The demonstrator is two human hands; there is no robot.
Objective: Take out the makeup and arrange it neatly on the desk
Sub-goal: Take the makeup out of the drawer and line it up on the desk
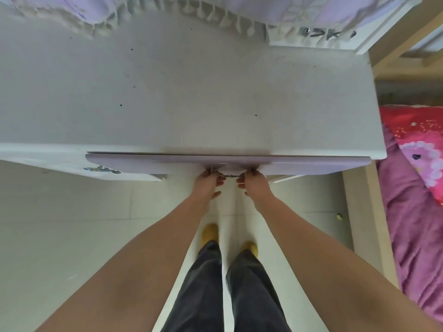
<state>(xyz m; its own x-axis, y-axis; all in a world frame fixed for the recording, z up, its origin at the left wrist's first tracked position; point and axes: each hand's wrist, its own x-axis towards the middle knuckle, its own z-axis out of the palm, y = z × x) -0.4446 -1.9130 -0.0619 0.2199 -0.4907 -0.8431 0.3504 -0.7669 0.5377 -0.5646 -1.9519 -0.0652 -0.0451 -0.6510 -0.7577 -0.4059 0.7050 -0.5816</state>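
A white desk [182,92] fills the upper half of the view, its top bare apart from a few dark specks. Under its front edge runs a pale lilac drawer front [148,162] with a metal handle [230,175] at the middle. My left hand [209,184] and my right hand [251,184] both grip that handle, fingers curled round it from either end. The drawer looks almost flush with the desk, and its inside is hidden. No makeup is visible.
A lilac cloth with a white fringe [167,13] hangs along the back of the desk. To the right stands a bed with a pink and red quilt [417,178]. A second metal handle [102,169] sits on the drawer front at left. White tiled floor lies below.
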